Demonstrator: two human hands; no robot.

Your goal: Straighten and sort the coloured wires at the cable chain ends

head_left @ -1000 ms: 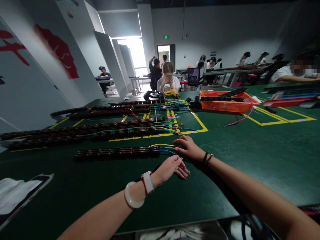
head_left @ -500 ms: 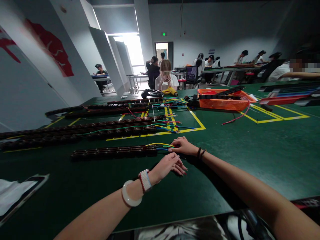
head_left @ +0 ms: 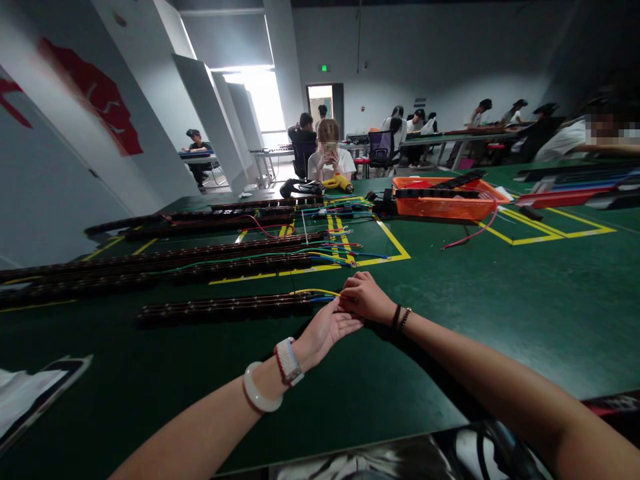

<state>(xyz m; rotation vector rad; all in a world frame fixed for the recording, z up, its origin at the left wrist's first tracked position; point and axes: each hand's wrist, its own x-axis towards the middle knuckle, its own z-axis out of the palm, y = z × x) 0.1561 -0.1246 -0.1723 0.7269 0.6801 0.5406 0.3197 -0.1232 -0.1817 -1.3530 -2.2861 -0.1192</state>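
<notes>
A long dark cable chain [head_left: 225, 308] lies across the green table in front of me. Yellow and blue wires [head_left: 317, 293] run out of its right end toward my hands. My right hand [head_left: 367, 297] curls its fingers around the ends of these wires, which its fingers mostly hide. Just below, my left hand [head_left: 327, 331] is turned palm up with its fingers stretched out flat. Its fingertips reach under my right hand, and its thumb is close to the wires. Whether the thumb presses on a wire is unclear.
More dark cable chains [head_left: 200, 267] with loose wires lie beyond, over yellow tape lines. An orange basket [head_left: 435, 208] and a yellow heat gun [head_left: 339, 183] are farther back. A clipboard with paper [head_left: 35, 393] lies at left. A person [head_left: 329, 157] sits opposite; others work behind.
My left hand has turned from palm down to palm up and moved up against my right hand. My right hand stays at the wire ends, its fingers more curled.
</notes>
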